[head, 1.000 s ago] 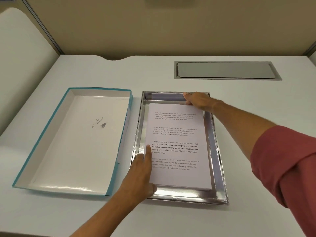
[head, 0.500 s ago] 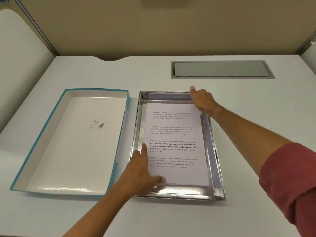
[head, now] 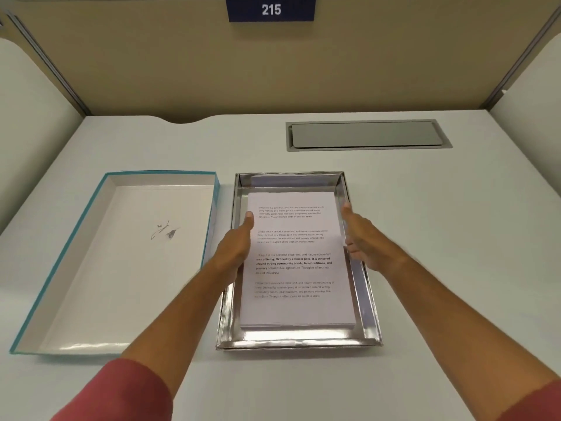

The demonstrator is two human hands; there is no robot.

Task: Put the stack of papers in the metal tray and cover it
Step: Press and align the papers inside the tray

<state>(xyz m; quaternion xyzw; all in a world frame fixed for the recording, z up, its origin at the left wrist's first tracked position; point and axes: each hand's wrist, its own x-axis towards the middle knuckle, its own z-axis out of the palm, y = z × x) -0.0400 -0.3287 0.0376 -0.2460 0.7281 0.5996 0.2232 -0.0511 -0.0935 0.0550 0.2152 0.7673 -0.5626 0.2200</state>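
Observation:
The stack of papers (head: 296, 262), white sheets with printed text, lies flat inside the shiny metal tray (head: 299, 340) at the middle of the desk. My left hand (head: 235, 247) rests against the stack's left edge with its thumb on the top sheet; its fingers are hidden under the hand. My right hand (head: 362, 241) is pressed against the stack's right edge, thumb up and fingers pointing at the paper. Neither hand lifts the stack. The cover, a white box lid with teal sides (head: 121, 262), lies inside-up left of the tray.
A grey recessed cable flap (head: 367, 135) sits in the desk behind the tray. Beige partition walls close off the back and both sides, with a blue sign reading 215 (head: 271, 9) above. Bare white desk (head: 455, 238) lies right of the tray.
My left hand slid up from the stack's near left corner to its middle left edge. My right hand came back from the far right corner to the middle right edge.

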